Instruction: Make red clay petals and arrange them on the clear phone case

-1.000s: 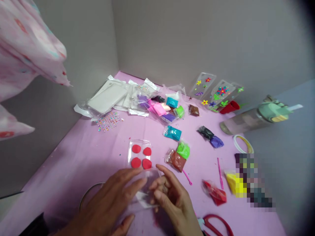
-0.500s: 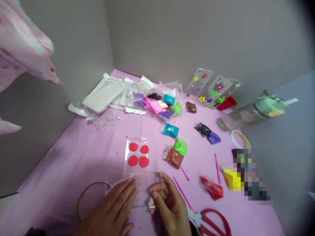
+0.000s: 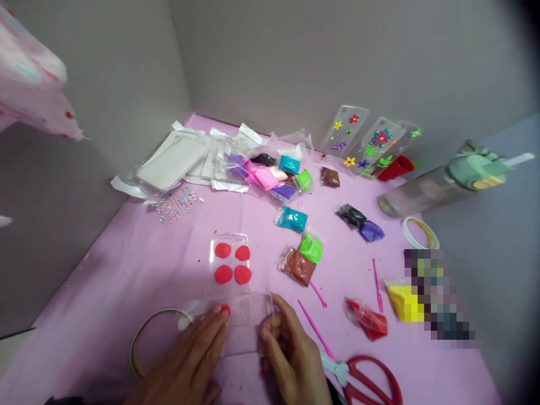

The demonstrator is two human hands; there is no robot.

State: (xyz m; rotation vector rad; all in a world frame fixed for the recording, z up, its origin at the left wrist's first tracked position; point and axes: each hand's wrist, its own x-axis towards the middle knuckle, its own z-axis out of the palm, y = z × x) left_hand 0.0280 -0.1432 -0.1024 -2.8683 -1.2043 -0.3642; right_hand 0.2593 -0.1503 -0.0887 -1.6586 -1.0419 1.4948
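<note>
My left hand (image 3: 189,354) lies with its fingers stretched out together over a clear plastic sheet (image 3: 240,337). A small piece of red clay (image 3: 225,310) shows at its fingertips. My right hand (image 3: 293,351) grips the sheet's right edge, with its fingers curled and the thumb towards the sheet. Just beyond stands out a clear phone case (image 3: 233,262) lying flat, bearing several flattened red clay discs (image 3: 223,274). Under the sheet's left side sits a roll of tape (image 3: 139,337), partly covered by it. What lies beneath my left palm is hidden.
Red-handled scissors (image 3: 367,377) and pink modelling tools (image 3: 315,329) lie to the right. Farther out are a red clay packet (image 3: 369,320), a brown clay packet (image 3: 301,269) and a bottle (image 3: 439,185). Decorated phone cases (image 3: 348,129) lean against the wall; wrapped cases (image 3: 172,160) lie back left.
My left fingertips have drawn back slightly, so more of the red clay shows. A small metallic object seen by my right fingers is no longer visible. The view has shifted a little.
</note>
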